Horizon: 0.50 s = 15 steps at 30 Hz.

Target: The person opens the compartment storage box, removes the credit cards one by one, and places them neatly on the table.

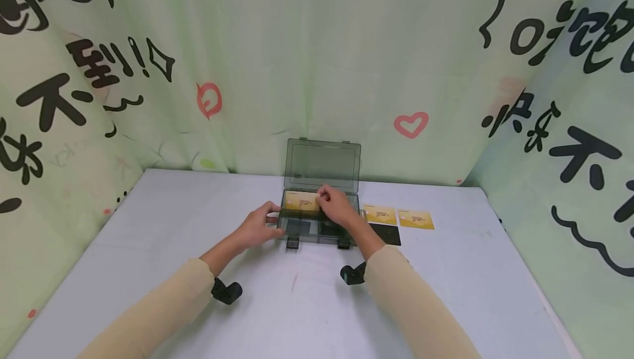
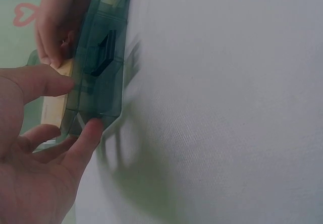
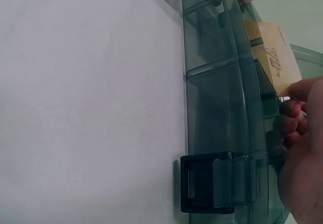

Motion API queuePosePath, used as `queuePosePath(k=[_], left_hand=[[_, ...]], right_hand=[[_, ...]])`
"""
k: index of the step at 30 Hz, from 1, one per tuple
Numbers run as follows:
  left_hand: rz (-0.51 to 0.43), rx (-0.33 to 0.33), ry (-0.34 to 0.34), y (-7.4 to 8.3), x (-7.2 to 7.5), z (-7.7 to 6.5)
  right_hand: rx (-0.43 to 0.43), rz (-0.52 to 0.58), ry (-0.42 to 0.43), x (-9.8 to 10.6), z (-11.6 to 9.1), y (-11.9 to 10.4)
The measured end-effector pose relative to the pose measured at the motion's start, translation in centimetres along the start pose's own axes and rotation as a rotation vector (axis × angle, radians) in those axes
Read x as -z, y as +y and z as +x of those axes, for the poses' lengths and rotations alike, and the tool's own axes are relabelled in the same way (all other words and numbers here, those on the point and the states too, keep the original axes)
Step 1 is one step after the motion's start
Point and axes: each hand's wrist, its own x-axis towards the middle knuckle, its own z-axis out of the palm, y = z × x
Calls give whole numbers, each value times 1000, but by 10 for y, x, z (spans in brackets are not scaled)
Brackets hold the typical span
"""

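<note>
A dark translucent plastic box [image 1: 317,239] with compartments stands near the table's far side, its lid [image 1: 324,163] raised at the back. My right hand [image 1: 337,207] reaches over it and pinches the right edge of a yellow printed card [image 3: 276,57], which stands tilted at the rear left compartment. My left hand [image 1: 258,223] grips the box's left front corner between thumb and fingers. In the left wrist view its fingertips [image 2: 93,125] lie against the box wall, close to the card. Part of the box's right side is hidden by my right hand.
On the table [image 1: 238,194], right of the box, lie a yellow card [image 1: 380,214], another yellow card [image 1: 416,219] and a black flat card [image 1: 385,233]. Two dark latches hang at the box's front, one a front latch [image 1: 293,243]. A printed curtain [image 1: 337,72] stands behind.
</note>
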Motion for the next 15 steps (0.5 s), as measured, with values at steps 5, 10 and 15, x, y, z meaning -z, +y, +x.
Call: queuePosePath(k=[5, 10, 15], left_hand=[[-3, -5, -2, -1, -1, 1], [-8, -2, -3, -1, -1, 0], [-3, 3, 0, -3, 0, 0]], right_hand=[[-2, 87, 46, 1, -2, 0], [-14, 124, 86, 4, -5, -3], [-22, 201, 85, 8, -8, -5]])
